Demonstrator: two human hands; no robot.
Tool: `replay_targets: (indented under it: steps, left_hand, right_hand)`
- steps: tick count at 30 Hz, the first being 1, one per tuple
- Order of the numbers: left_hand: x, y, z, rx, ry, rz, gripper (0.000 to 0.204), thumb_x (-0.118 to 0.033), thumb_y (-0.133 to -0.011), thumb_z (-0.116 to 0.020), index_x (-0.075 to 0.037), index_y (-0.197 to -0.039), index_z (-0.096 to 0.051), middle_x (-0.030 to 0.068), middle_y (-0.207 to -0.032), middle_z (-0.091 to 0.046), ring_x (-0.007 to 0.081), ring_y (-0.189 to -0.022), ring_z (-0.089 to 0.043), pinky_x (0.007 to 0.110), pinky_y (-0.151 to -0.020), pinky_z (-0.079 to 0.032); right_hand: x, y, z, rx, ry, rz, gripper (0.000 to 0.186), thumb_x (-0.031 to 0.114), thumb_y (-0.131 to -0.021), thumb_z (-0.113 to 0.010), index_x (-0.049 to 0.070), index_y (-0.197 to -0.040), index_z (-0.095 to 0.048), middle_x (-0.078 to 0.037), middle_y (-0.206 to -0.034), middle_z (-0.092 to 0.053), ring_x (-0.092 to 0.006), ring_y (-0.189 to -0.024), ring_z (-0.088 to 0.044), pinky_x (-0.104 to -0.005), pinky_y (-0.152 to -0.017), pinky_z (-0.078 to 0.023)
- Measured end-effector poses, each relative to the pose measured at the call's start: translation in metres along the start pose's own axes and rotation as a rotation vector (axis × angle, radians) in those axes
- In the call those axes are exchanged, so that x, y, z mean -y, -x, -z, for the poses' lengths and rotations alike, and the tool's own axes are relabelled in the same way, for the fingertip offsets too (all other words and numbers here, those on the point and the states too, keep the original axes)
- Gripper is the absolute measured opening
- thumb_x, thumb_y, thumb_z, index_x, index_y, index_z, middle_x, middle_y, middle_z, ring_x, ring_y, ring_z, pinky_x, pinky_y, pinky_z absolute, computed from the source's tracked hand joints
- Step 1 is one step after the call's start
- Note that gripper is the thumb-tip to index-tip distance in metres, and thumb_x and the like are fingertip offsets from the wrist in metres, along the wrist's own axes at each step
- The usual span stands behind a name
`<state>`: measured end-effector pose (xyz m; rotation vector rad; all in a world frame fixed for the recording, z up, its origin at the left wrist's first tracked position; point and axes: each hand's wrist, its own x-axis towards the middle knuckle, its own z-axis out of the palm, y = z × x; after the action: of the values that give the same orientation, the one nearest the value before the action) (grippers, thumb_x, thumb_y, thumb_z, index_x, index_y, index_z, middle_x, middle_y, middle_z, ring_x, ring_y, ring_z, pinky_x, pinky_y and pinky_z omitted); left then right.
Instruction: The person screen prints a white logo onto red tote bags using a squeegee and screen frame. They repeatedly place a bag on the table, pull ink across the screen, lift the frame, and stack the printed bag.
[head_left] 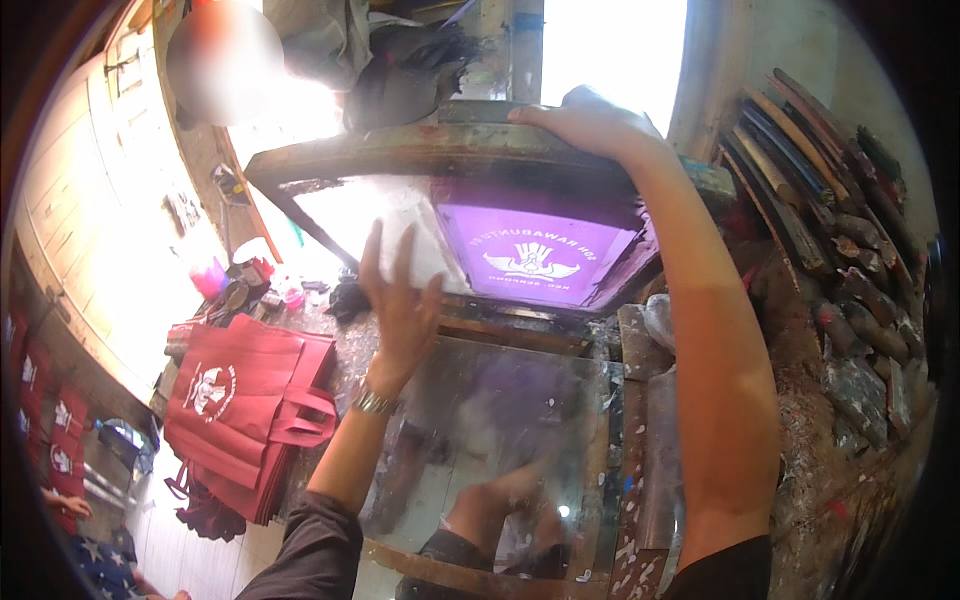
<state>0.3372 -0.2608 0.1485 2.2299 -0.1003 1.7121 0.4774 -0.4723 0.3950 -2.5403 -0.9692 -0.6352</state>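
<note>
1. Purple ink covers the mesh of the screen-printing frame [500,200], which stands tilted up off the counter [800,400], its far edge raised toward the bright window.
2. Your right hand [590,122] holds the top rail of that frame; its grip is clenched over the rail, fingers curled across the edge.
3. Your left hand [400,300] is raised under the lifted frame with the grip released, fingers spread wide and holding nothing; whether the fingertips touch the pale part of the mesh cannot be told.
4. A metal watch [372,402] sits on your left wrist.
5. Below both hands lies a glossy glass plate [500,420] set into the counter, reflecting your arms.
6. To your left, just beside the plate, a stack of red tote bags [245,400] with a white emblem lies flat, handles pointing toward the plate.
7. To your right, well apart from the frame, a row of ink-caked squeegees [830,230] leans against the wall.
</note>
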Motion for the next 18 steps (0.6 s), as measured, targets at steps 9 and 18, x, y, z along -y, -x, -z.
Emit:
replay_targets:
  steps: [9, 18]
  left_hand:
    - [0.03, 0.203, 0.243, 0.692, -0.15, 0.638, 0.015, -0.01, -0.1, -0.068, 0.003, -0.094, -0.068, 0.0216, -0.102, -0.069, 0.0354, -0.099, -0.069, 0.043, -0.083, -0.055]
    - [0.016, 0.281, 0.273, 0.589, -0.113, 0.668, 0.018, -0.011, -0.093, -0.077, 0.003, -0.089, -0.066, 0.0219, -0.134, -0.058, 0.0382, -0.12, -0.06, 0.046, -0.1, -0.051]
  right_hand:
    - [0.014, -0.005, -0.009, -0.016, -0.029, 0.078, 0.085, 0.083, -0.086, -0.062, 0.003, -0.058, -0.064, -0.01, -0.052, -0.053, -0.0218, -0.052, -0.053, -0.0438, -0.062, -0.049]
    - [-0.029, -0.038, -0.029, -0.002, 0.122, -0.04, 0.09, 0.081, -0.091, -0.058, -0.006, -0.096, -0.076, -0.018, -0.079, -0.065, -0.0271, -0.079, -0.063, -0.0468, -0.079, -0.052]
